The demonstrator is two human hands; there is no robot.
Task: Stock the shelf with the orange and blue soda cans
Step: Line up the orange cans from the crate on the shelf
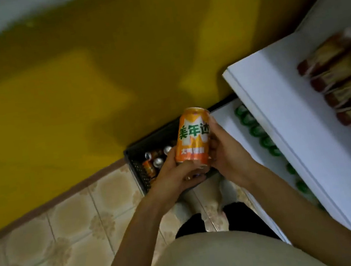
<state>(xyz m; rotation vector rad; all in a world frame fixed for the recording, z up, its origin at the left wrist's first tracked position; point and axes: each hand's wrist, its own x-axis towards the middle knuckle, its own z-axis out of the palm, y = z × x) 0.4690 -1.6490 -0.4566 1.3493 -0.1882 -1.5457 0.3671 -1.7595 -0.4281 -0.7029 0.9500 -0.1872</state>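
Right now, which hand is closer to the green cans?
Right. The right hand grips the orange can on the side facing the green cans; the left hand holds the can's base on the far side, over the black crate.

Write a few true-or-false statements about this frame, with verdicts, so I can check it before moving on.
1. The left hand and right hand both hold the orange can. True.
2. The black crate on the floor is empty. False: several cans lie in it.
3. The wall behind the crate is yellow. True.
4. The orange can already stands on the white shelf. False: both hands hold it up, off the shelf.
5. Blue cans fill the upper shelf. False: a row of brown-and-red packets sits there.
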